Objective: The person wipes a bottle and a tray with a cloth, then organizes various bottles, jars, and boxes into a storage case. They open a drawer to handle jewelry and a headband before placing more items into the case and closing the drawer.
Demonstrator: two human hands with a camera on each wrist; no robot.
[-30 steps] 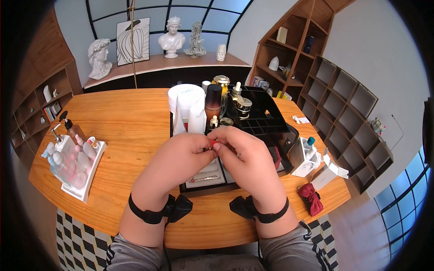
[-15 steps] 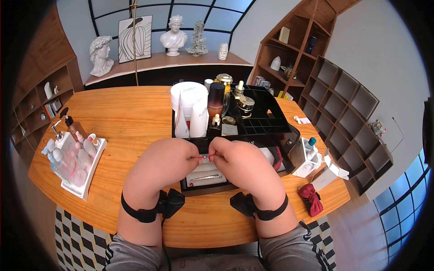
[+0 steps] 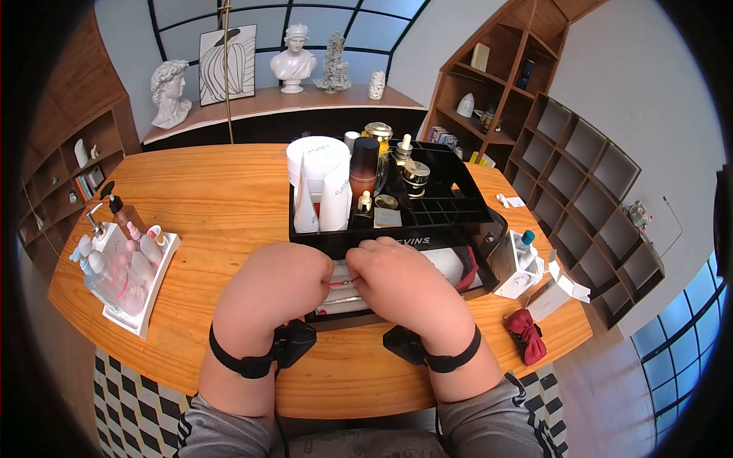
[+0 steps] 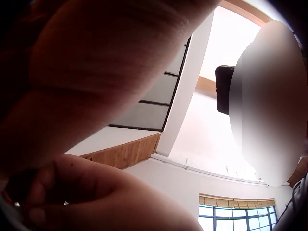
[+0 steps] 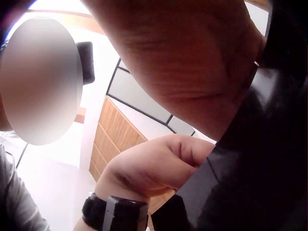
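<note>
A thin red cord (image 3: 340, 283) stretches between my two hands, low over the pale-lined drawer of a black cosmetics case (image 3: 458, 226). My left hand (image 3: 304, 269) pinches its left end. The other end is pinched by my right hand (image 3: 384, 269), whose back hides most of its fingers. Just below the cord, a slim silvery piece of jewellery (image 3: 343, 300) lies on the drawer's lining, with a small red bit (image 3: 322, 311) near its left end. Inside the drawer's right side is a dark red item (image 3: 468, 267). In both wrist views the hands loom close and mostly dark.
White tubes (image 3: 334, 203), a white round tub, a dark bottle (image 3: 365, 164) and jars crowd the case's top. Left stands a white tray (image 3: 145, 324) of pump bottles. To the right are a white holder (image 3: 510, 276), an opened white box (image 3: 551, 296) and a dark red bow (image 3: 524, 336).
Both hands have come down and nearer the body, from bunched together over the case's front to low over the drawer. The red cord, earlier gathered between the fingers, is now drawn out between them.
</note>
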